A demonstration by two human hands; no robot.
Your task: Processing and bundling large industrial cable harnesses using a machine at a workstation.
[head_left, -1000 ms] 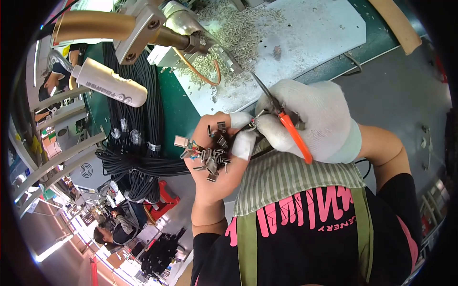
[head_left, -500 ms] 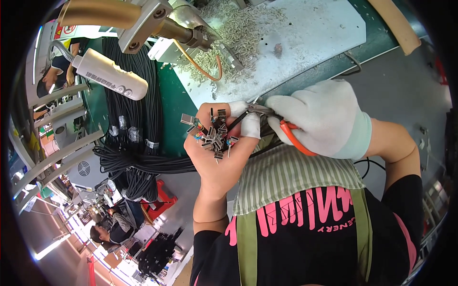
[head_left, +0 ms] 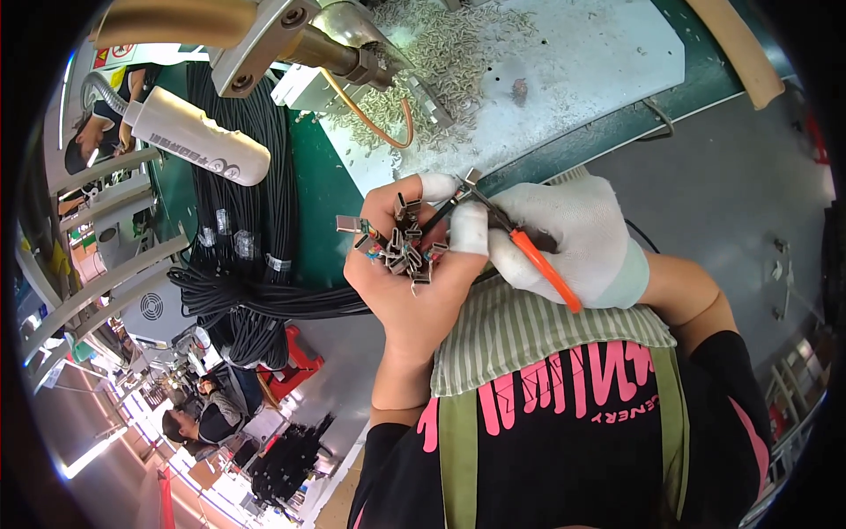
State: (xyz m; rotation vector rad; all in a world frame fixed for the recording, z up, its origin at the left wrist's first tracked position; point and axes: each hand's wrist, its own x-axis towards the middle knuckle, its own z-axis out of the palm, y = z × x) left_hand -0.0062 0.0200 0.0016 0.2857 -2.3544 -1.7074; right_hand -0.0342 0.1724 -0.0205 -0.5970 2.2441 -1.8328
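My left hand (head_left: 405, 309), with white covers on its thumb and a finger, is closed round a bunch of black cables. Bare metal plug connectors (head_left: 404, 251) with coloured wires fan out of its grip. One black cable (head_left: 439, 214) is pinched between the covered fingertips, and a small metal connector (head_left: 473, 176) shows at its end. My right hand (head_left: 582, 225), in a white glove, is closed on orange-handled pliers (head_left: 545, 269). Their jaws are at that pinched cable's end; whether they are closed on it is hard to tell.
A metal machine head (head_left: 330, 57) overhangs a pale plate (head_left: 590, 66) strewn with small metal scraps. On the left, long black cable coils (head_left: 242, 159) lie beside a white lamp-like tube (head_left: 198, 137). Two people sit farther off at the left. A red stool (head_left: 295, 363) stands below.
My right hand and the pliers have shifted left and turned, so the handles point more downward. The connector at the jaws now shows more plainly. My left hand keeps its grip.
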